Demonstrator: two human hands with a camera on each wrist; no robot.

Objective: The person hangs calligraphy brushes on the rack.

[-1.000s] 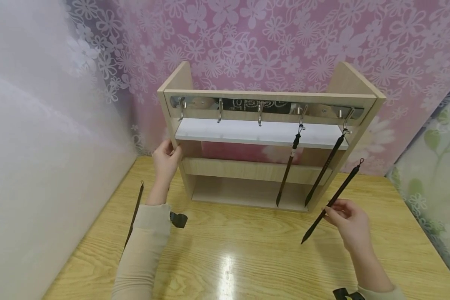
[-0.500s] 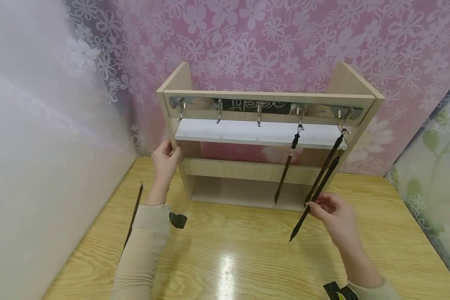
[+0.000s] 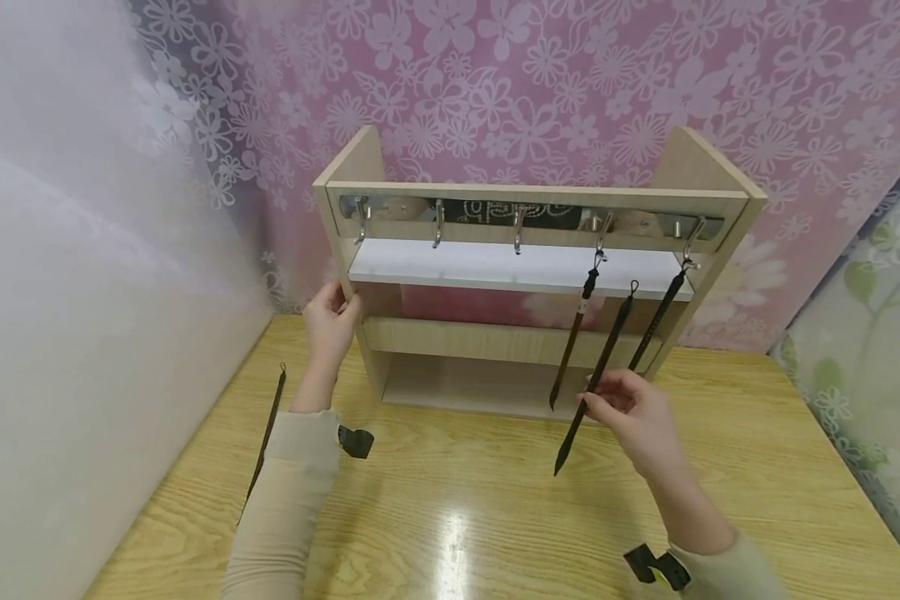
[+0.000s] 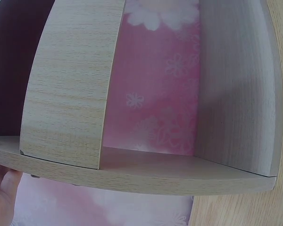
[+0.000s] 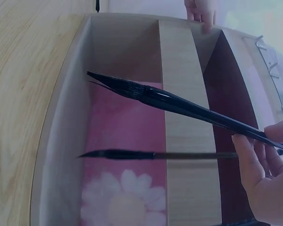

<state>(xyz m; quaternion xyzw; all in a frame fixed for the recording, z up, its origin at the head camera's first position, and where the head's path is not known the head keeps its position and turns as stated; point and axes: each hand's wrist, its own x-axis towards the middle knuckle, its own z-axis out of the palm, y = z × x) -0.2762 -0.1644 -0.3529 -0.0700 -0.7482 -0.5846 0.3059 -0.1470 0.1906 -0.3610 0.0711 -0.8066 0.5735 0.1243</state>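
Note:
A black calligraphy brush, tip down and loop up, is pinched between the thumb and fingers of my right hand. It slants in front of the wooden rack; the right wrist view shows its dark bristles and glossy handle. On the rack's left side panel, my left hand grips the edge, some fingers hidden behind it. Two brushes hang by their loops: a brown-handled brush from the fourth hook and a darker brush from the rightmost hook, its lower end hidden by my right hand.
Several metal hooks line the rack's top front rail, above a white shelf. Another thin dark brush lies on the wooden table at left, beside a pale wall. Pink floral covering stands behind.
My right hand has carried the brush leftward, from right of the rack, past the rightmost hanging brush, to between the two hanging brushes. My left hand stays on the side panel.

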